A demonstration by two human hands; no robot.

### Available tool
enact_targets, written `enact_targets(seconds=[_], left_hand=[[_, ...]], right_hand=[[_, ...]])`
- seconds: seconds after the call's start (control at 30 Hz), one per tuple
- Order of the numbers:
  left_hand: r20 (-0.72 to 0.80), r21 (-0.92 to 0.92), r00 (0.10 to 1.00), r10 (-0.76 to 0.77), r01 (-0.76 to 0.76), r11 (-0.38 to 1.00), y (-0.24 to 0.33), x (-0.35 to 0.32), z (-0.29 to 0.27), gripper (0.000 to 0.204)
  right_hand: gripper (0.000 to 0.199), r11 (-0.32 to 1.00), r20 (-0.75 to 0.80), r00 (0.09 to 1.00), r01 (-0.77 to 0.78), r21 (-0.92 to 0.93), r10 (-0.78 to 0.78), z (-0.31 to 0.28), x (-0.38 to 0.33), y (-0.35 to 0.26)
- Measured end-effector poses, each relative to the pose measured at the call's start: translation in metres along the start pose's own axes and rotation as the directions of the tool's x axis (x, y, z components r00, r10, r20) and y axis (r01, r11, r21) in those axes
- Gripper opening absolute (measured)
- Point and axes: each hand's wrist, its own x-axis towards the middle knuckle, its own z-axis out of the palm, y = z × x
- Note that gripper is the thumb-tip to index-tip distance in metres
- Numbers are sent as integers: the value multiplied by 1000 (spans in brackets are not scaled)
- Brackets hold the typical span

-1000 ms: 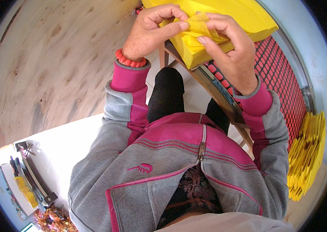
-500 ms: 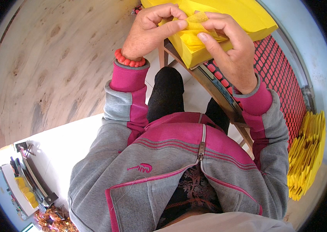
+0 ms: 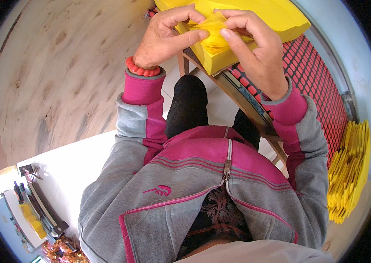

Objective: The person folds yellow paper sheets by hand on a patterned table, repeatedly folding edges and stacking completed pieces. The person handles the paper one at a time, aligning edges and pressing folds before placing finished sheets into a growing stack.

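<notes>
At the top middle, a crumpled piece of thin yellow paper point(image 3: 214, 30) is held between my two hands. My left hand point(image 3: 161, 37), with a red bead bracelet point(image 3: 141, 69) at the wrist, pinches its left side between thumb and fingers. On its right side the thumb and bent fingers of my right hand point(image 3: 258, 46) grip the paper. Beneath and behind lies a larger yellow paper stack point(image 3: 277, 19), its corner pointing toward me. Part of the held paper is hidden by my fingers.
A red-and-black patterned cloth point(image 3: 315, 76) covers the wooden-framed table under the stack. Many folded yellow papers point(image 3: 347, 175) stand in a pile at the right. A large plywood board point(image 3: 62, 83) rises on the left. A shelf unit point(image 3: 41, 206) stands at the lower left.
Both hands have shifted slightly left and stay on the yellow paper. Its raised flap has been lowered and the paper is bunched between my fingers.
</notes>
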Motion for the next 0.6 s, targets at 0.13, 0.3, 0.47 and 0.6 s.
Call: enact_targets(seconds=[0.13, 0.3, 0.47, 0.6], left_hand=[[-15, -84, 997, -74, 72, 994, -3, -1, 4, 13], [-138, -194, 986, -97, 69, 979, -6, 0, 13, 12], [-243, -219, 966, -86, 32, 975, -6, -1, 25, 6], [-305, -62, 946, 113, -138, 988, -7, 1, 38, 17]], right_hand=[[6, 994, -98, 995, 11, 111, 0, 2, 1, -5], [15, 979, -196, 960, 185, -85, -199, -21, 14, -6], [11, 999, -168, 985, 43, -32, -48, -40, -3, -40], [12, 997, 233, 971, 34, 66, -49, -25, -65, -67]])
